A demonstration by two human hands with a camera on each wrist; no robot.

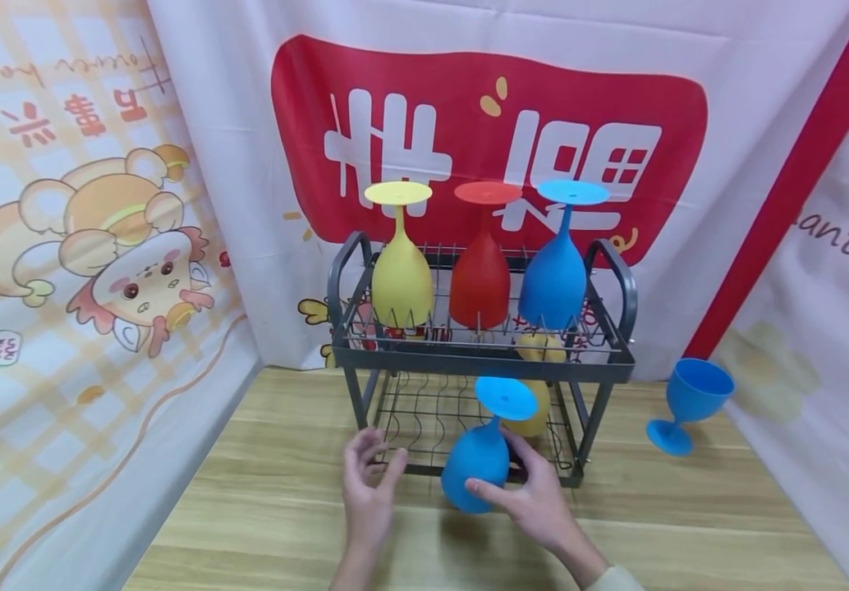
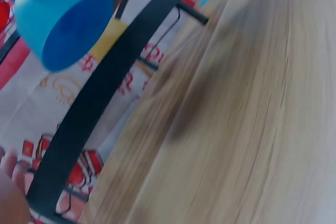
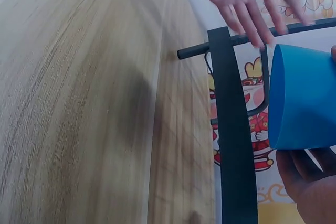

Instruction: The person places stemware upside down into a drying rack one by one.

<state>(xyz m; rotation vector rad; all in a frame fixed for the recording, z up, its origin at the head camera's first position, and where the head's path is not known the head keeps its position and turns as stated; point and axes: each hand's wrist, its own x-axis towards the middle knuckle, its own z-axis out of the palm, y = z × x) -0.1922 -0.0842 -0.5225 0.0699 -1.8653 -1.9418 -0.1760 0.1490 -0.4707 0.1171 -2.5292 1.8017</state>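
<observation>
My right hand (image 1: 543, 502) grips a blue plastic goblet (image 1: 474, 466) by its bowl, upside down and tilted, at the front of a dark two-tier wire rack (image 1: 484, 361). The foot of this goblet points up, and the right wrist view shows the open rim of its bowl (image 3: 302, 98). My left hand (image 1: 369, 480) is at the rack's lower left front, fingers loosely bent, with nothing in it. Behind the held goblet, a yellow goblet (image 1: 531, 410) stands inverted on the lower tier, partly hidden.
On the upper tier stand three inverted goblets: yellow (image 1: 401, 283), red (image 1: 479, 283) and blue (image 1: 553, 283). Another blue goblet (image 1: 698, 392) stands upright on the wooden table (image 1: 690, 517), right of the rack. Printed cloth (image 1: 232, 164) hangs behind and at both sides.
</observation>
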